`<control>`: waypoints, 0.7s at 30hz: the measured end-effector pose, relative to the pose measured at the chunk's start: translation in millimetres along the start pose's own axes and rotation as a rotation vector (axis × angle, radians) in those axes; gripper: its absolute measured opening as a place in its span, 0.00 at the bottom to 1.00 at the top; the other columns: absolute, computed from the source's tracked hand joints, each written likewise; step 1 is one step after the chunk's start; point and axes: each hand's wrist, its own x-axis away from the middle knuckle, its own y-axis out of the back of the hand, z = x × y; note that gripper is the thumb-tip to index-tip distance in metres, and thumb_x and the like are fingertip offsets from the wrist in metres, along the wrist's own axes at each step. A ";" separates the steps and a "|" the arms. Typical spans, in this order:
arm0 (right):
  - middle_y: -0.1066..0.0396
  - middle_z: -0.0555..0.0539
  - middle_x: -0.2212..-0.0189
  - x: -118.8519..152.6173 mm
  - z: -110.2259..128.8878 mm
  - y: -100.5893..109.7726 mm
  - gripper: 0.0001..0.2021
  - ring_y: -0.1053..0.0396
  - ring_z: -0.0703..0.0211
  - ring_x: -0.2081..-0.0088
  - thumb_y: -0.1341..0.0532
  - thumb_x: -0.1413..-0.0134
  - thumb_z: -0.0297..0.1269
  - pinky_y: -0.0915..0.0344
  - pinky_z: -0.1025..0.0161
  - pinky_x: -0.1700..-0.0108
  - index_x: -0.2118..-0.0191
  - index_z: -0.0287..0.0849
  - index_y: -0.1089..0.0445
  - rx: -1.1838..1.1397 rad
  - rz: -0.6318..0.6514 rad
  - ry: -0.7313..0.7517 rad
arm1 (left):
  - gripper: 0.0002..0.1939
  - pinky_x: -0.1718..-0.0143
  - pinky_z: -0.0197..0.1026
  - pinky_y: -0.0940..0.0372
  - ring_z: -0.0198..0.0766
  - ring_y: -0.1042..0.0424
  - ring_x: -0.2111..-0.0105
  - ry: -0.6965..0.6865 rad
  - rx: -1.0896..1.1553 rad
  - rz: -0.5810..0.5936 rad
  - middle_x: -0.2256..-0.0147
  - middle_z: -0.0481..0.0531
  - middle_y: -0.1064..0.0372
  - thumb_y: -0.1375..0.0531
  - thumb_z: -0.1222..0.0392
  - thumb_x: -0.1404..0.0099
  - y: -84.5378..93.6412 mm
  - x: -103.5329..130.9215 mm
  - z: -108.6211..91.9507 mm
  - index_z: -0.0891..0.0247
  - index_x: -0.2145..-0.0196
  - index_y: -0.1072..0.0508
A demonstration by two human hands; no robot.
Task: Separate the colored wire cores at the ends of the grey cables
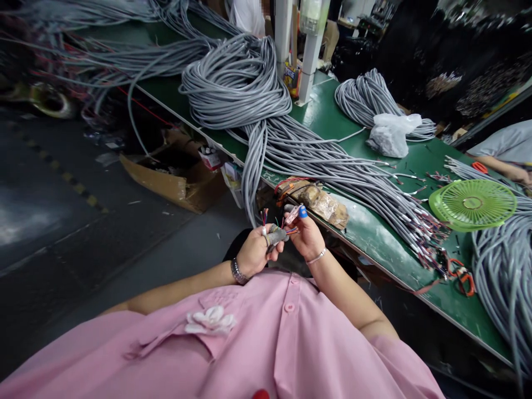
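In front of my chest, my left hand is closed around the end of a grey cable, with its thumb in a grey cover. Thin coloured wires fan out of the cable end. My right hand, with a blue cover on one fingertip, pinches a small pale pink piece with dark marks right beside those wires. Its exact kind is too small to make out. A bundle of grey cables hangs over the table edge just beyond my hands.
A green table carries a large cable coil, a second coil, a plastic bag, a green fan and orange-handled scissors. A wrapped block lies at the edge. A cardboard box stands below. Another person's arm reaches in from the right.
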 end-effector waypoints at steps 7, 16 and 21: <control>0.26 0.47 0.67 -0.9 -3.8 1.5 0.14 0.33 0.63 0.71 0.38 0.46 0.49 0.34 0.65 0.69 0.63 0.42 0.29 -0.016 0.018 0.012 | 0.12 0.89 0.30 0.54 0.26 0.40 0.89 0.005 -0.012 0.017 0.82 0.47 0.33 0.38 0.53 0.44 0.8 -2.6 4.5 0.66 0.72 0.32; 0.27 0.46 0.66 6.1 7.6 2.5 0.24 0.34 0.63 0.72 0.45 0.44 0.59 0.34 0.66 0.72 0.62 0.41 0.29 0.027 0.106 -0.102 | 0.12 0.88 0.31 0.51 0.27 0.41 0.89 -0.041 0.004 0.008 0.82 0.46 0.32 0.38 0.53 0.42 2.4 7.4 2.7 0.65 0.72 0.32; 0.28 0.48 0.70 7.3 5.3 -1.1 0.14 0.36 0.66 0.74 0.40 0.44 0.47 0.37 0.70 0.74 0.64 0.40 0.28 0.118 0.064 0.054 | 0.12 0.88 0.30 0.52 0.27 0.40 0.88 -0.048 0.026 -0.046 0.82 0.46 0.32 0.37 0.53 0.44 -0.8 9.4 0.9 0.65 0.72 0.33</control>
